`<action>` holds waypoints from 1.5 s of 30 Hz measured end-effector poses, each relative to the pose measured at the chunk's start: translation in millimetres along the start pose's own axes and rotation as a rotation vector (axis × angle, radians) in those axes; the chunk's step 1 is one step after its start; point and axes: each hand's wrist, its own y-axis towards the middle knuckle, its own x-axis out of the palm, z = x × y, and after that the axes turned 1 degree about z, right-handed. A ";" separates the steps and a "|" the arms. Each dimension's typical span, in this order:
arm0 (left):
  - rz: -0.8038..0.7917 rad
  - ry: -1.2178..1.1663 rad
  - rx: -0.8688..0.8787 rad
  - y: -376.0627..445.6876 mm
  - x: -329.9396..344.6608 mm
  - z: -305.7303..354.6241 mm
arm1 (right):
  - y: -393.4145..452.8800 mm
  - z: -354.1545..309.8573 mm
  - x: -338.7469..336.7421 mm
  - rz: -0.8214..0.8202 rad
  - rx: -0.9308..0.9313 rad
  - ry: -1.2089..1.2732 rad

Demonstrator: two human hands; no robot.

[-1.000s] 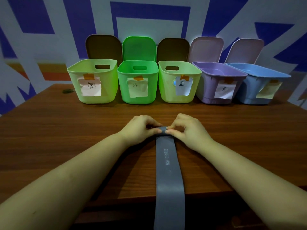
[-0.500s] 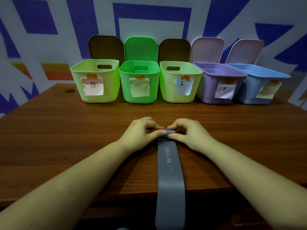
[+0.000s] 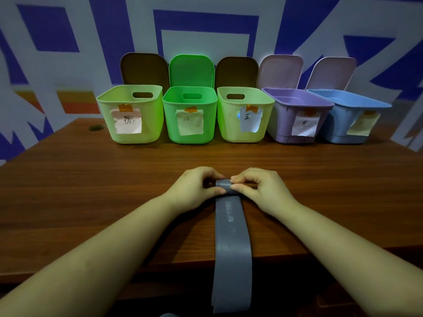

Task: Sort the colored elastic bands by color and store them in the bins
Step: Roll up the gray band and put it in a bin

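Both hands at table centre: left hand [image 3: 194, 188] and right hand [image 3: 263, 191] pinching the rolled far end of the grey elastic band [image 3: 231, 236], thumbs and fingertips curled on the roll [image 3: 224, 185]. Compared with a second ago, roll thicker and nearer the body, flat tail shorter on the wooden table [image 3: 91, 191], rest hanging over the near edge. Rolling well begun, probably well short of done, storing not yet started. Five open bins in a row at the back, well apart from the hands: yellow-green bin [image 3: 130, 133], green bin [image 3: 190, 136], second yellow-green bin [image 3: 231, 133], purple bin [image 3: 283, 133], blue bin [image 3: 338, 133], each with a paper label; contents not visible
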 end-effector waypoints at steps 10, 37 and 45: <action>0.128 0.009 0.126 -13.9 8.3 -1.2 | 8.3 -6.5 -14.0 -0.304 0.235 -0.091; -0.033 -0.962 -0.209 -51.0 -1.7 41.7 | -13.1 -51.6 -34.8 -0.127 0.119 0.137; -0.036 -1.149 -0.066 -56.0 -27.0 100.9 | -6.3 -124.1 -109.0 -0.116 -0.029 0.104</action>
